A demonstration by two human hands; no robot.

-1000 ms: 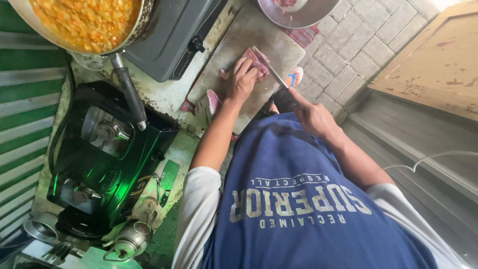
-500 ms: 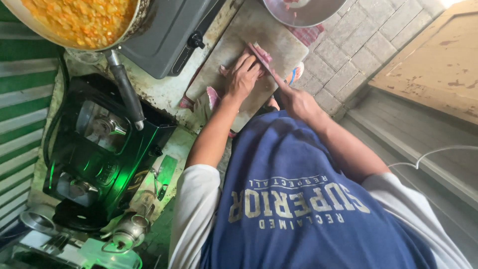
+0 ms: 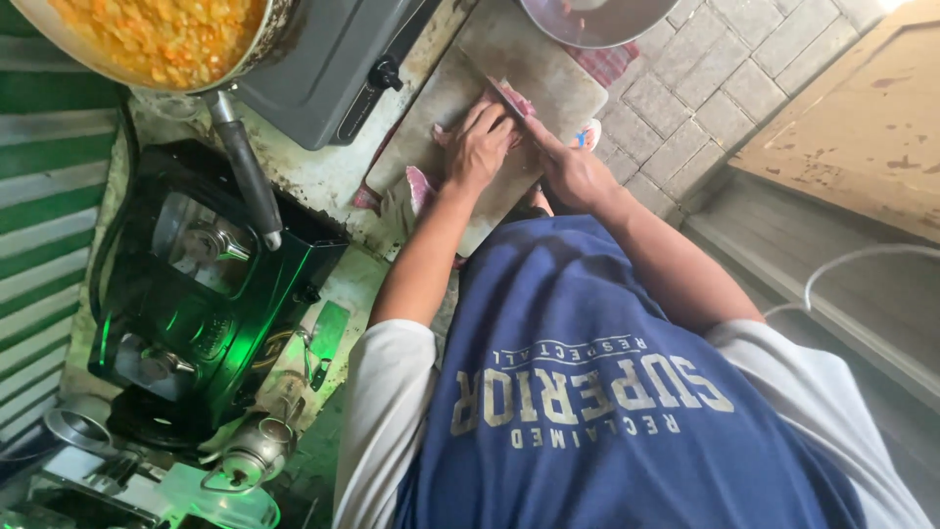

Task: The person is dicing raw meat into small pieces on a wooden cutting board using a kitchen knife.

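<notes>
My left hand [image 3: 478, 147] presses down on a pink piece of raw meat [image 3: 516, 98] lying on a worn grey cutting board [image 3: 553, 83]. My right hand [image 3: 573, 171] is close beside it, shut on a knife [image 3: 504, 98] whose blade rests across the meat just past the left fingertips. More pink meat [image 3: 419, 188] lies at the board's near-left edge. My blue printed shirt [image 3: 587, 392] with white sleeves fills the lower frame.
A metal bowl [image 3: 597, 15] stands beyond the board. A pan of orange-yellow food [image 3: 157, 34] sits at top left, its handle over a black gas stove [image 3: 196, 284]. Grey appliance [image 3: 333, 59], metal kettle [image 3: 259, 451], paved floor [image 3: 705, 88], wooden board [image 3: 862, 118], white cable [image 3: 842, 264].
Both hands stay on the meat and knife; the blade has shifted slightly along the meat. The view has drifted a little, with the stove seen lower and nearer.
</notes>
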